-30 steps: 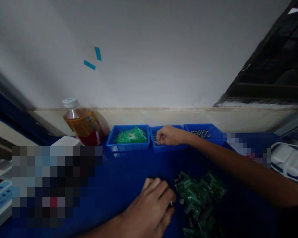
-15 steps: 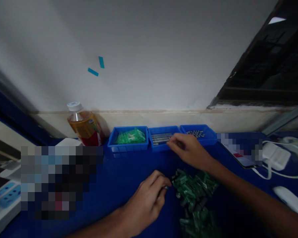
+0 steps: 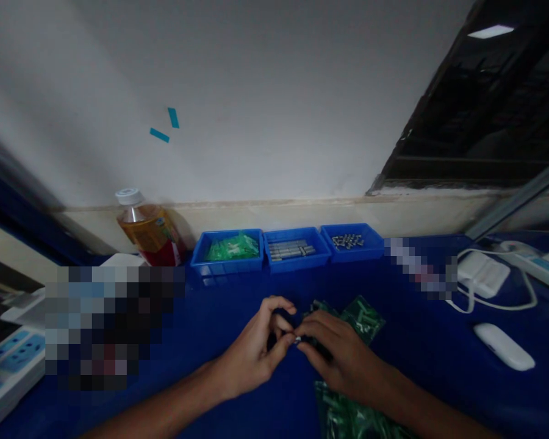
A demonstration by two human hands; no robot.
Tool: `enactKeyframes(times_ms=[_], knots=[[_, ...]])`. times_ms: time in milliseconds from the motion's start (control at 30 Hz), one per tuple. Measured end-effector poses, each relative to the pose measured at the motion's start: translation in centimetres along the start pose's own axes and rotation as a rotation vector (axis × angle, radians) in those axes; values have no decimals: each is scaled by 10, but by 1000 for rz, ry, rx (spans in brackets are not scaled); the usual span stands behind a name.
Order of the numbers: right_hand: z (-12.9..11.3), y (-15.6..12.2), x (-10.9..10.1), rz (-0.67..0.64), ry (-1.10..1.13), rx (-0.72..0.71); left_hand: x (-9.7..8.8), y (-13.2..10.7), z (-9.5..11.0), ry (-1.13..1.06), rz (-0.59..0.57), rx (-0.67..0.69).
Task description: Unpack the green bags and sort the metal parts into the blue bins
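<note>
Pinching sm. shiny pc. (image 3: 297,339), mostly hidden, w/ L hand (image 3: 256,350) & R hand (image 3: 343,353); green bags (image 3: 363,320) part-blocked.

Hands (image 3: 251,350) together at small shiny piece (image 3: 297,339)

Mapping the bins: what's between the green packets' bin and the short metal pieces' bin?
The head view shows another blue bin there, holding metal rods.

"Left hand (image 3: 258,347)?"
"One. Index finger is arching; thumb is reaching toward the right fingertips (image 3: 302,349)."
"Right hand (image 3: 341,353)?"
"One. Fingers are curling, thumb and index are pinching."
"Forearms (image 3: 174,399)?"
"Two, bare; both are slanting inward."
</note>
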State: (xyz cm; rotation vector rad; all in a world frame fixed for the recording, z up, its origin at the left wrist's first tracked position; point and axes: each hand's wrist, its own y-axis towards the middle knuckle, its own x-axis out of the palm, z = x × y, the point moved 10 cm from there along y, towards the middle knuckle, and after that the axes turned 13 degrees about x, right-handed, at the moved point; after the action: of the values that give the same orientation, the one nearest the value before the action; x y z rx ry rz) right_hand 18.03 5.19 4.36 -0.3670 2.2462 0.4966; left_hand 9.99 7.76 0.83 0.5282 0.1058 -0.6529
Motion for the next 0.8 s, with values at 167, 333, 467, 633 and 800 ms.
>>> enactKeyframes(times_ms=[167,333,467,633,800], knots=[[4,3,-26,179,-135,-30,-1,5,5,118,-24,-12],[61,23,-102,485,-266,155,15,8,18,431,-231,22],[113,47,-152,606,-468,335,27,5,23,549,-362,81],[127,43,-167,711,-475,383,26,9,19,633,-351,7],[83,-4,-125,595,-399,235,33,24,12,759,-335,-88]])
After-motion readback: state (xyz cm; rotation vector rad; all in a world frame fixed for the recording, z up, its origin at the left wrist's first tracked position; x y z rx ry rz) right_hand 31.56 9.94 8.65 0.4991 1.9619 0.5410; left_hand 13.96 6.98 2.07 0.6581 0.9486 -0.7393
